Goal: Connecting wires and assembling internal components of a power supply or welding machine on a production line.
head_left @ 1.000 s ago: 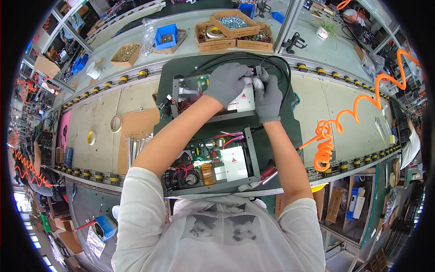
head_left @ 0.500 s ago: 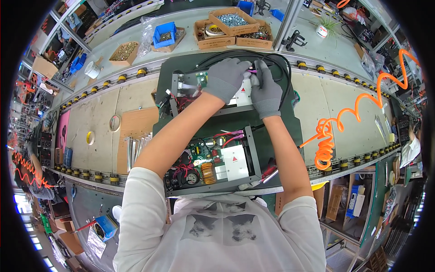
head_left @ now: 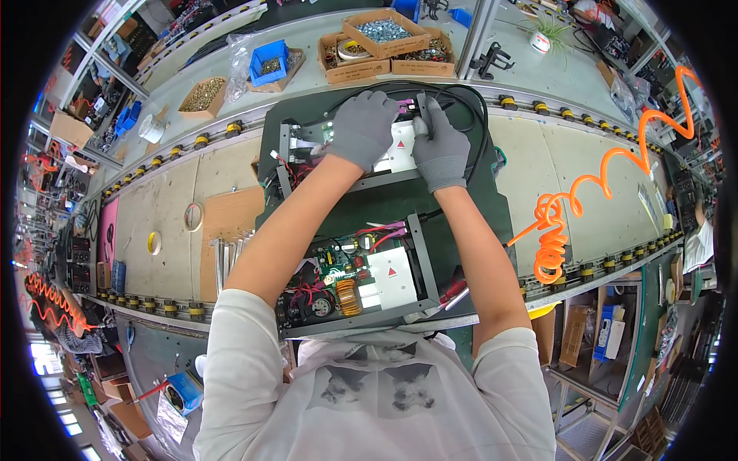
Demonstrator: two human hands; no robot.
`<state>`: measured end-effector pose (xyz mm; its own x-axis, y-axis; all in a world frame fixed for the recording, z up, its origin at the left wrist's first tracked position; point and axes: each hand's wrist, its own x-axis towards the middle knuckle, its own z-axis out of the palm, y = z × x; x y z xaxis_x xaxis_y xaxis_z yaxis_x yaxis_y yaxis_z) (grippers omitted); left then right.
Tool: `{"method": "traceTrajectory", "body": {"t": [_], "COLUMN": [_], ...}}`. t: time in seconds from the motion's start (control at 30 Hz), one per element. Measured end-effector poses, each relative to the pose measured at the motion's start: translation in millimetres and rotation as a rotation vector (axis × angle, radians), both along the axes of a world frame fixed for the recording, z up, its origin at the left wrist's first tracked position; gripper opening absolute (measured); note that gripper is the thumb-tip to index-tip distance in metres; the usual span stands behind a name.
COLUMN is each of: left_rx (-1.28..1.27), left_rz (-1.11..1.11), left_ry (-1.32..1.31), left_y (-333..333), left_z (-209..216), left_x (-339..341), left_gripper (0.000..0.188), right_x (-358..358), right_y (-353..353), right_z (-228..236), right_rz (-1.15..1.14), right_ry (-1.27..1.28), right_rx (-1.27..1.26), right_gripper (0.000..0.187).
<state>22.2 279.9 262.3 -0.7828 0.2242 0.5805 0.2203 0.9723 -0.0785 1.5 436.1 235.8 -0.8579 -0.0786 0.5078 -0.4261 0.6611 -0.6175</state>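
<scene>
Two open metal chassis with circuit boards lie on a dark green board [head_left: 338, 211]. My left hand [head_left: 363, 129], in a grey glove, reaches over the far chassis [head_left: 370, 181]; its fingers are curled at the far side, and what they hold is hidden. Close by are purple-sleeved connectors [head_left: 405, 107]. My right hand [head_left: 441, 152], gloved too, has thumb and fingers closed around the dark end panel [head_left: 421, 107] of that chassis. Between the hands shows a white cover plate [head_left: 398, 150] with a red triangle. The near chassis [head_left: 427, 261] holds a copper coil [head_left: 348, 298], and neither hand touches it.
Black cable [head_left: 483, 127] loops around the far right corner. An orange coiled hose [head_left: 550, 246] hangs at the right. Roller tracks edge the bench, with tape rolls [head_left: 154, 243] and cardboard [head_left: 227, 207] at left. Hardware boxes [head_left: 384, 37] and a blue bin [head_left: 269, 63] stand beyond.
My left hand has shifted slightly left and toward the far side, uncovering the purple connectors. The right hand has shifted a little, its thumb and fingers now around the end panel. The view has tilted slightly.
</scene>
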Motion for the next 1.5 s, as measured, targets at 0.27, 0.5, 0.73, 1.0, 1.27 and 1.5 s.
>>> {"method": "traceTrajectory", "body": {"t": [0.27, 0.5, 0.73, 1.0, 1.27, 1.5], "left_rx": [0.022, 0.060, -0.050, 0.622, 1.152, 1.044], "left_rz": [0.022, 0.041, 0.039, 0.353, 0.005, -0.036], "left_ry": [-0.043, -0.101, -0.246, -0.029, -0.260, -0.177], "left_y": [13, 22, 15, -104, -142, -126], "left_z": [2, 4, 25, 49, -26, -12], "left_x": [-5, -10, -8, 52, 57, 68], "left_gripper": [0.012, 0.021, 0.019, 0.033, 0.055, 0.043], "right_x": [7, 6, 9, -10, 61, 63], "right_y": [3, 4, -3, -3, 0, -1], "right_z": [0, -7, -2, 3, 16, 48], "right_rz": [-0.019, -0.016, 0.001, -0.025, -0.050, -0.060], "right_ry": [0.048, 0.141, 0.178, 0.131, 0.040, 0.273], "right_rx": [-0.043, -0.035, -0.056, -0.053, 0.027, 0.461], "right_gripper": [0.041, 0.042, 0.041, 0.040, 0.041, 0.030]}}
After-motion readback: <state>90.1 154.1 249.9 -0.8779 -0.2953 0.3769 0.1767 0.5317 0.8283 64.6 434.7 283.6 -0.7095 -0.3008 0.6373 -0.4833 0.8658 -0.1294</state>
